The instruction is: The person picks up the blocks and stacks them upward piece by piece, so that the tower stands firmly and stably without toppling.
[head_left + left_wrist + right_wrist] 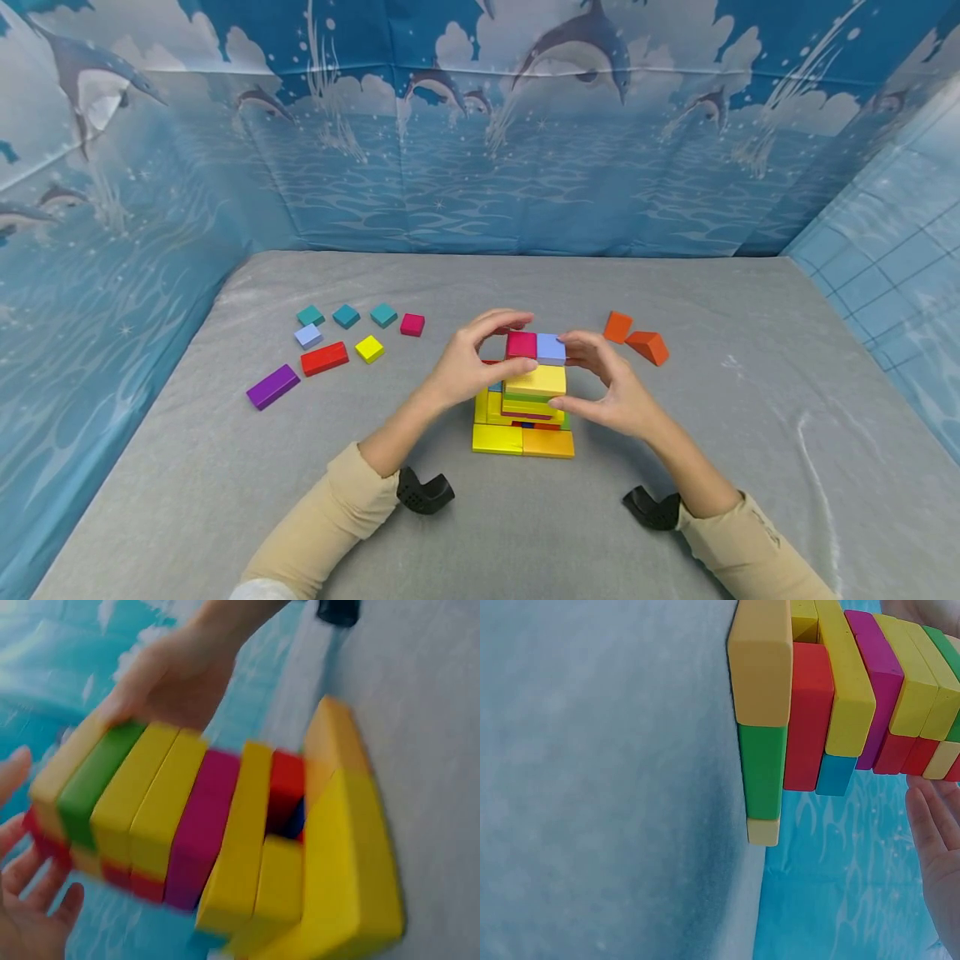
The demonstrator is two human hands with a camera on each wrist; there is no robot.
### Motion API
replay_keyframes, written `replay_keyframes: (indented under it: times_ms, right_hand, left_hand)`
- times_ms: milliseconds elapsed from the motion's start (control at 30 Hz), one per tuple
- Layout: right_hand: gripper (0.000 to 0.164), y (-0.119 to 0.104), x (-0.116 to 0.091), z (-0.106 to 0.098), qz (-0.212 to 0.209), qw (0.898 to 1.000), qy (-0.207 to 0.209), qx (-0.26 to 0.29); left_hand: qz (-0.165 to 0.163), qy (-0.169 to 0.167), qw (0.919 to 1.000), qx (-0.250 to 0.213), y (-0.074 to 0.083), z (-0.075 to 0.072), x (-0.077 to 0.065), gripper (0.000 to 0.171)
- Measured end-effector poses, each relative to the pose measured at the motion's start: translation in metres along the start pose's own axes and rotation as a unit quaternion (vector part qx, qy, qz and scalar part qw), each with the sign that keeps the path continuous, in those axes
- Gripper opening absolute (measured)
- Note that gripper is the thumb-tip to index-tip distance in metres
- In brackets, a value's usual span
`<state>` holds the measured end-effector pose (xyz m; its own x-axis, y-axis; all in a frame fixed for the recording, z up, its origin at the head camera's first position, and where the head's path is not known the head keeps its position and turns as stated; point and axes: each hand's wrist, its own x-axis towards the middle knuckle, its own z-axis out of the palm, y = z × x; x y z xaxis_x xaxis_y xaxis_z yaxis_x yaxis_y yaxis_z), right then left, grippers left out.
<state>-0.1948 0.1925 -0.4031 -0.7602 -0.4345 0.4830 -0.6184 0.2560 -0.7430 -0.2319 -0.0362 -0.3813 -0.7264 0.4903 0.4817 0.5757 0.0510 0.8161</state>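
Observation:
A tower of stacked coloured wooden blocks stands between both hands. On its top, a crimson block and a pale blue block sit side by side behind a cream block. My left hand is on the tower's left, thumb at the cream block's edge, fingers extended behind. In the left wrist view its fingers look straight beside the upper blocks. The right hand is on the other side, fingertips by the pale blue block, thumb lower down. Its straight fingers lie by the upper layers.
Several loose blocks lie at left, among them a purple block, a red block, a yellow block and a teal block. Two orange blocks lie at right. Grey cloth covers the table; a dolphin-print curtain hangs behind.

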Motion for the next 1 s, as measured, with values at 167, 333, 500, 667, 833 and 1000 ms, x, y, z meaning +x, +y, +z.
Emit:
replay_keyframes:
  times_ms: [167,333,500,667,833,1000]
  right_hand:
    - [0.073,0.0,0.0,0.0,0.008,1.0,0.003,-0.002]
    - [0.073,0.0,0.0,0.0,0.008,1.0,0.002,0.001]
    - [0.073,-0.001,0.0,0.0,0.005,1.0,0.002,0.006]
    - [0.073,-0.001,0.0,0.0,0.003,1.0,0.002,0.007]
    - [0.073,-0.001,0.0,0.0,0.004,1.0,0.0,0.008]
    - [0.073,0.0,0.0,0.0,0.006,1.0,0.001,0.008]
  left_hand:
    - [0.023,0.056,0.9981,0.007,-0.019,-0.037,-0.005,0.045]
    - [-0.042,0.087,0.9868,0.131,-0.072,-0.076,-0.018,0.048]
    - [-0.105,0.076,0.9629,0.237,-0.097,-0.093,-0.029,0.05]
    - [-0.141,0.067,0.9408,0.301,-0.104,-0.094,-0.032,0.048]
    - [-0.157,0.067,0.9321,0.32,-0.105,-0.092,-0.032,0.042]
    - [-0.122,0.03,0.9439,0.305,-0.107,-0.094,-0.033,0.035]
